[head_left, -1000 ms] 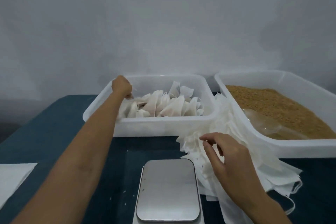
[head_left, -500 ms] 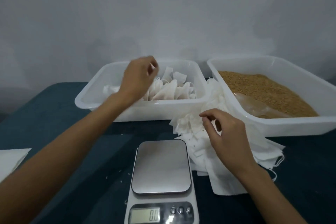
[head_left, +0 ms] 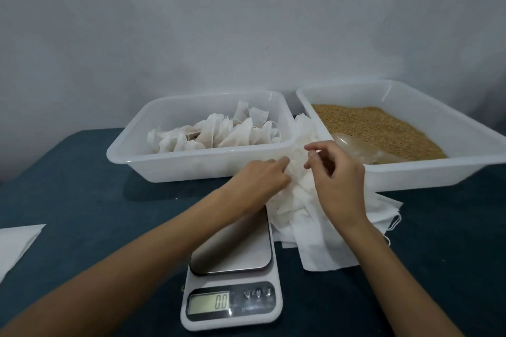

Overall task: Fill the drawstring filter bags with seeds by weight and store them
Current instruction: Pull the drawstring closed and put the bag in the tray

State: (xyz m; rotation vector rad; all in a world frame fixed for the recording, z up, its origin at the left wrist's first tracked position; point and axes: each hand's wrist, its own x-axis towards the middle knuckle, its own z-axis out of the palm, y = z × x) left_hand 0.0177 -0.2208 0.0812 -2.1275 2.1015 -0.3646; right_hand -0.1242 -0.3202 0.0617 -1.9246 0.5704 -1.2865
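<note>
A loose pile of empty white filter bags [head_left: 298, 208] lies on the dark table between the scale and the two tubs. My left hand [head_left: 262, 180] reaches over the scale, and its curled fingers hold the left edge of the top bag. My right hand [head_left: 338, 180] is over the pile, thumb and forefinger pinching the same bag's upper edge. The digital scale [head_left: 232, 257] has a bare steel platform and reads 0.0. Filled bags [head_left: 216, 133] lie in the left white tub [head_left: 191, 159]. Brown seeds [head_left: 380, 128] and a clear scoop [head_left: 358, 145] sit in the right tub [head_left: 410, 172].
A white sheet [head_left: 16, 241] lies at the table's left edge. The dark blue table top [head_left: 82, 200] shows between it and the scale. A plain grey wall rises close behind both tubs.
My left hand has come out of the left tub, empty, and moved right and toward me to the bag pile. My right hand stayed on the pile. The view tilted down.
</note>
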